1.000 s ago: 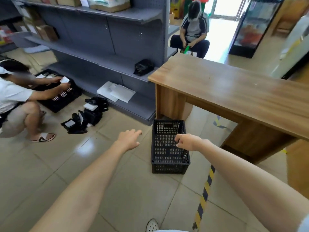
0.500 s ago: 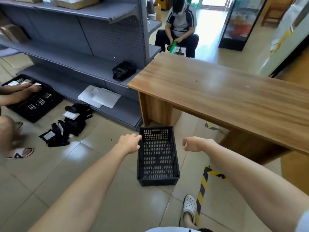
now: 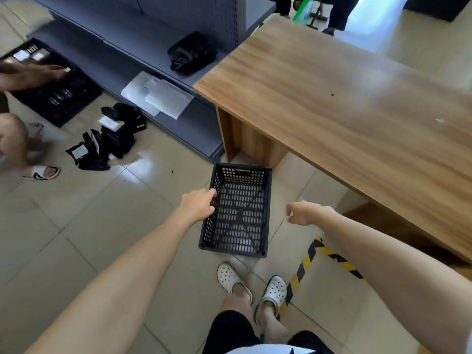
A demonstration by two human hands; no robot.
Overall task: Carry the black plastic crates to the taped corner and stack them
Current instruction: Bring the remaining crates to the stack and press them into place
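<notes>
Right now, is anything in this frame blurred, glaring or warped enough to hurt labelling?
Head view: the other person's arm at left is motion-smeared; the doorway floor at top blows out white; wide-angle bending curves the wooden table. The empty black crate and both hands stay sharp.

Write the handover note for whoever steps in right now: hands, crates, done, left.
Left hand: at the left rim of the empty black crate, fingers at the wall, grip not confirmed.
Right hand: loosely curled, empty, clear of the crate's right side.
The crate sits on the floor beside the wooden counter, near the striped tape.
A second crate sits far left, in use by another person.
Done: nothing stacked.
Left: lift, carry, stack.
</notes>
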